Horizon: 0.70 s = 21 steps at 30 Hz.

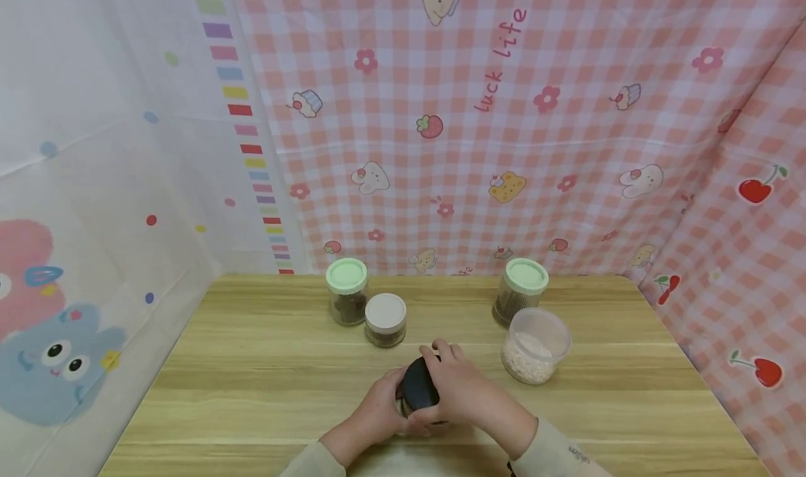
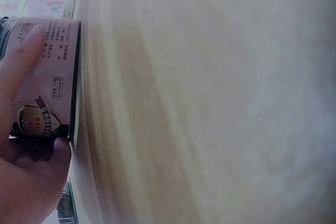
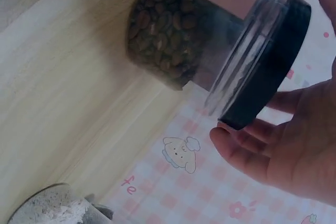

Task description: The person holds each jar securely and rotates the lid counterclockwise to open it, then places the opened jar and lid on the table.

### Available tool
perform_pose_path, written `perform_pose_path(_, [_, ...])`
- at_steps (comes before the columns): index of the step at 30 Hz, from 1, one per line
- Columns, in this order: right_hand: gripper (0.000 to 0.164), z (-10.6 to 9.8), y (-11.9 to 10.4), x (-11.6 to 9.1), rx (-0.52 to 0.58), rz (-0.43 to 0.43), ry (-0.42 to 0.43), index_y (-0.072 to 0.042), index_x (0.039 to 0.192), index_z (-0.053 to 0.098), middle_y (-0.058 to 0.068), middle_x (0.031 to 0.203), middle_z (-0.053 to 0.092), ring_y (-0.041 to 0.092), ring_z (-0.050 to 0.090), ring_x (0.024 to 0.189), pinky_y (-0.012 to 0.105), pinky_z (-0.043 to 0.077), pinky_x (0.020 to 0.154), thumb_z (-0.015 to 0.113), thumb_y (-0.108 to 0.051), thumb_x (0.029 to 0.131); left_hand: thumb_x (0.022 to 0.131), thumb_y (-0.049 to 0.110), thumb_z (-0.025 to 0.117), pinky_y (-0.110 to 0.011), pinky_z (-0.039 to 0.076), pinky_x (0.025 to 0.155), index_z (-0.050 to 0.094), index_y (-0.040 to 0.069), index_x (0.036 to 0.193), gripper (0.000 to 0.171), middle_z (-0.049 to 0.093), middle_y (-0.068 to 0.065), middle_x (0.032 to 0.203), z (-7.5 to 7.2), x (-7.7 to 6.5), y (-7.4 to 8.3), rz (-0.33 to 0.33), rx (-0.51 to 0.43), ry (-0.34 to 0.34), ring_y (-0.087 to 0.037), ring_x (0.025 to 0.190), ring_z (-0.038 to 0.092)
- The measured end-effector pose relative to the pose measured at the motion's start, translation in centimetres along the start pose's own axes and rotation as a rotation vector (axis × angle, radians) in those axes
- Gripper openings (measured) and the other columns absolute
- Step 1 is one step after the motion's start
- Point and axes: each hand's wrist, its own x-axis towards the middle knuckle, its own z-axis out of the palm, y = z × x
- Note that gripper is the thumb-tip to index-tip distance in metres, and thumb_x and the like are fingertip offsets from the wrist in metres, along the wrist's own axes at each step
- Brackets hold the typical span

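Note:
A clear jar (image 3: 168, 30) of brown beans that look like coffee beans stands at the front middle of the table. It has a pink label (image 2: 58, 64) with dark print and a black lid (image 3: 281, 61). My left hand (image 1: 379, 406) holds the jar by its side, thumb across the label in the left wrist view. From above, my right hand (image 1: 462, 386) grips the lid, fingers round its rim. Clear threads (image 3: 247, 51) show below the lid in the right wrist view. In the head view, both hands cover most of the jar body.
Behind the hands stand a green-lidded jar (image 1: 348, 292) with dark contents and a small white-lidded jar (image 1: 385, 319). Another green-lidded jar (image 1: 521, 288) is at the back right, with a lidless tub of pale flakes (image 1: 535, 347) before it. Patterned cloth (image 1: 466, 148) hangs behind the table.

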Motion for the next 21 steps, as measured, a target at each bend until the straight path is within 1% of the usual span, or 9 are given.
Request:
perform_pose_path(3, [0.102, 0.13, -0.16, 0.13, -0.040, 0.030, 0.020, -0.002, 0.139, 0.041, 0.020, 0.131, 0.042, 0.032, 0.044, 0.114, 0.046, 0.049, 0.088, 0.074, -0.064, 0.066, 0.059, 0.029, 0.090, -0.029, 0.047, 0.099, 0.045, 0.012, 0.137, 0.092, 0.054, -0.006, 0.129, 0.00, -0.02, 0.09, -0.006, -0.026, -0.006, -0.023, 0.119, 0.054])
perform_pose_path(6, [0.097, 0.28, -0.15, 0.33, -0.072, 0.021, 0.009, -0.003, 0.138, 0.044, 0.018, 0.129, 0.044, 0.031, 0.044, 0.113, 0.045, 0.048, 0.088, 0.076, -0.060, 0.066, 0.059, 0.028, 0.090, -0.029, 0.046, 0.099, 0.045, 0.013, 0.138, 0.092, 0.053, -0.006, 0.129, 0.03, -0.03, 0.09, -0.006, -0.045, -0.012, -0.023, 0.120, 0.053])
perform_pose_path(10, [0.097, 0.26, -0.01, 0.46, -0.080, -0.043, -0.016, -0.011, 0.140, 0.043, 0.011, 0.137, 0.042, 0.030, 0.041, 0.122, 0.046, 0.047, 0.092, 0.081, -0.054, 0.062, 0.061, 0.031, 0.089, -0.030, 0.047, 0.099, 0.045, 0.011, 0.137, 0.090, 0.053, -0.007, 0.130, 0.07, -0.06, 0.10, 0.000, -0.008, -0.010, -0.024, 0.120, 0.053])
perform_pose_path(13, [0.095, 0.13, 0.08, 0.34, -0.080, -0.109, -0.015, -0.016, 0.140, 0.044, 0.006, 0.138, 0.043, 0.029, 0.040, 0.123, 0.047, 0.046, 0.092, 0.082, -0.052, 0.061, 0.062, 0.036, 0.088, -0.033, 0.047, 0.099, 0.045, 0.009, 0.136, 0.090, 0.053, -0.008, 0.129, 0.08, -0.13, 0.09, 0.003, 0.045, -0.003, -0.024, 0.119, 0.053])
perform_pose_path(16, [0.093, 0.01, 0.10, 0.17, -0.073, -0.136, -0.012, -0.020, 0.140, 0.044, 0.006, 0.140, 0.042, 0.030, 0.040, 0.124, 0.049, 0.045, 0.095, 0.082, -0.052, 0.061, 0.061, 0.040, 0.088, -0.035, 0.046, 0.099, 0.045, 0.009, 0.136, 0.092, 0.054, -0.008, 0.129, 0.09, -0.17, -0.01, 0.000, 0.083, 0.003, -0.024, 0.118, 0.053])
perform_pose_path(18, [0.096, -0.10, 0.04, 0.02, -0.044, -0.115, -0.023, -0.019, 0.142, 0.040, 0.009, 0.143, 0.038, 0.032, 0.037, 0.127, 0.050, 0.043, 0.096, 0.081, -0.053, 0.063, 0.061, 0.039, 0.088, -0.035, 0.046, 0.099, 0.044, 0.009, 0.136, 0.092, 0.053, -0.008, 0.129, 0.09, -0.12, -0.09, 0.004, 0.077, 0.002, -0.023, 0.119, 0.053])
perform_pose_path(21, [0.102, -0.06, -0.11, -0.07, -0.006, -0.049, -0.013, -0.014, 0.145, 0.036, 0.016, 0.145, 0.033, 0.035, 0.035, 0.129, 0.052, 0.042, 0.098, 0.077, -0.061, 0.064, 0.061, 0.037, 0.089, -0.032, 0.047, 0.099, 0.046, 0.011, 0.136, 0.090, 0.054, -0.006, 0.128, 0.07, 0.00, -0.17, 0.013, 0.049, 0.005, -0.022, 0.119, 0.053])
